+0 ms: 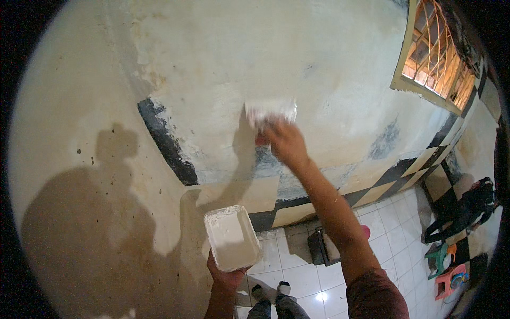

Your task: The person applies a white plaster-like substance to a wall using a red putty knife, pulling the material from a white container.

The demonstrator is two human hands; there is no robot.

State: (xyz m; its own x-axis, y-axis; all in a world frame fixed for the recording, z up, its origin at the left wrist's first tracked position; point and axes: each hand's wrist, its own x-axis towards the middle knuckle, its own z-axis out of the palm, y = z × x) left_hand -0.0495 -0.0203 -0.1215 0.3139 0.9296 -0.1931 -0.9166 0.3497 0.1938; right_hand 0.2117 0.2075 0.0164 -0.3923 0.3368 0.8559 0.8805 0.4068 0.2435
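My right hand [288, 142] reaches up to the wall [340, 69], closed round the reddish handle of a wide putty knife [272, 109]. The blade lies against the wall and is blurred and whitish, with some of the handle hidden by my fingers. Lower down and to the left, my left hand [226, 275] grips a white rectangular tub [207, 234] from beneath. White paste [231, 233] lies inside it, and dabs of it coat the rim. Around the knife the wall is smeared pale, with dark patches showing through.
A barred window [433, 58] opens at upper right. Checkered tiles [366, 196] run along the wall's foot. On the white tiled floor [297, 276] stand a dark box [321, 247], a green stool [436, 259] and a pink stool [450, 282]. Dark clothing [467, 207] appears at far right.
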